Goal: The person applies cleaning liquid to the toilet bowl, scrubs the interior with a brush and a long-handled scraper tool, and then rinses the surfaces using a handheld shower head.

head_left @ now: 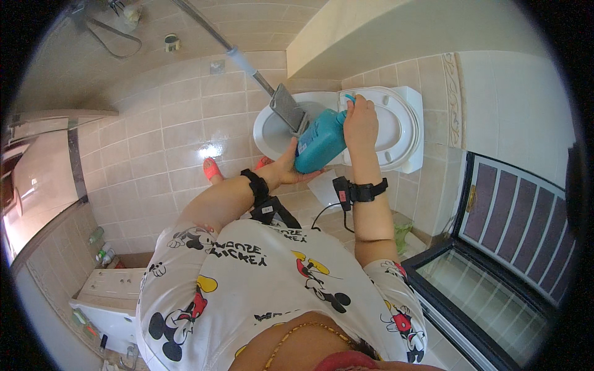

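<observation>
A blue-green plastic pump bottle point(322, 141) with a label is tilted in front of me, above the near edge of the toilet. My left hand point(287, 164) supports its base from beneath. Around the pump neck at the top, my right hand point(361, 123) is closed, and the light-blue nozzle point(350, 98) pokes out past its fingers. Just beyond the bottle, the grey pad of a flat mop point(287, 109) hangs over the white toilet bowl point(269, 132). Part of the bowl is hidden by the bottle and mop.
The mop's metal pole point(204, 23) slants up to the left. The toilet's raised seat and lid point(392, 125) stand at right. A black-framed window point(464, 204) opens inward at lower right. At left is a white vanity point(106, 320). Beige floor tiles point(181, 134) look wet.
</observation>
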Available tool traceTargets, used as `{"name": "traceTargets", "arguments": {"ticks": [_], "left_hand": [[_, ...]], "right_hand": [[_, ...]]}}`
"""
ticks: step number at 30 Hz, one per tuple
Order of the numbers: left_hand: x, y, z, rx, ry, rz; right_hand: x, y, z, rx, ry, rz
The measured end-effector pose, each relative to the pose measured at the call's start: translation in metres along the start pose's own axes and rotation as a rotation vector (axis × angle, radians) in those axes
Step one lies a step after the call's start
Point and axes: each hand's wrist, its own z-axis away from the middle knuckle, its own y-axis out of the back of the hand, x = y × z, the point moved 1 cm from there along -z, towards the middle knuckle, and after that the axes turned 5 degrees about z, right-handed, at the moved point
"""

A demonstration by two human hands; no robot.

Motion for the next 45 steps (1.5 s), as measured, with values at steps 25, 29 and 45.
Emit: {"name": "traceTargets", "arguments": {"ticks": [25, 29, 45], "left_hand": [[-0.003, 0.001, -0.020, -0.036, 0.062, -0.036], [0.016, -0.015, -0.017, -0.129, -0.044, -0.331], [0.183, -0.050, 0.079, 0.127, -0.410, -0.592]], "right_hand": [[0.024, -0.003, 0.006, -0.053, -0.057, 0.002], [0.037, 0.014, 0.016, 0.091, -0.101, -0.235], [0.159, 0.104, -0.020, 0.584, -0.339, -0.394]]}}
